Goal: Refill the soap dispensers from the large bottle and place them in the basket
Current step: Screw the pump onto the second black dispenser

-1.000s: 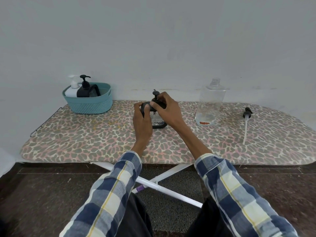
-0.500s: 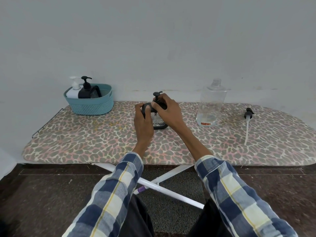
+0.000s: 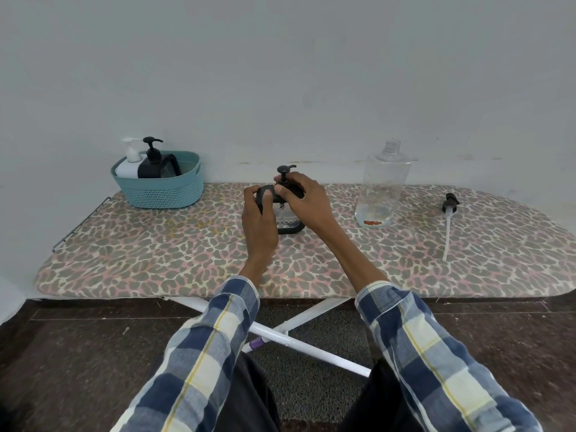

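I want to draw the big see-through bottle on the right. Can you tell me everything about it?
The big bottle looks like clear plastic, tall with a flat front, sloping shoulders and a narrow ribbed neck. Its top is open, with no cap or pump on it. It is almost empty: only a little clear liquid sits at the bottom, beside something red. It stands upright on the leopard-print board, near the wall. Neither hand touches it.
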